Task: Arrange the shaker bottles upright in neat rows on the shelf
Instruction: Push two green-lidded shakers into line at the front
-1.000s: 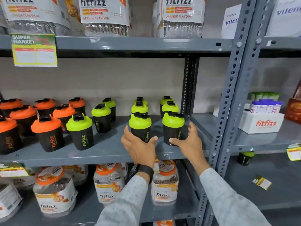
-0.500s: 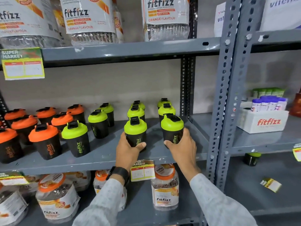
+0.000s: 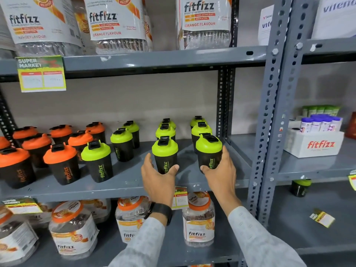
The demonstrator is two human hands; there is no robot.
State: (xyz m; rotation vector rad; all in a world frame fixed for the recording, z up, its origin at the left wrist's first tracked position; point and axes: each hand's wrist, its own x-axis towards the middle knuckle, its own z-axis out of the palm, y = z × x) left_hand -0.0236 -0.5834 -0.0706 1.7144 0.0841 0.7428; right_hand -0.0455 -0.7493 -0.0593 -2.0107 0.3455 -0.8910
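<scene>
Fingers of left hand (image 3: pixel 158 180) and right hand (image 3: pixel 221 174) wrap tapered black green-lidded shaker bottles (image 3: pixel 166 160).

This is a shop. Grey slotted steel racks (image 3: pixel 273 93) hold rows of identical fitfizz shaker bottles (image 3: pixel 96 162) and jars (image 3: pixel 198 224). A price label (image 3: pixel 41 74) printed SUPER MARKET hangs from the upper surface's front edge.

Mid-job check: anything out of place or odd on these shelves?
Yes. One green-lidded shaker bottle stands alone on the lower right shelf, away from the rows. A loose label lies on that shelf too.
</scene>
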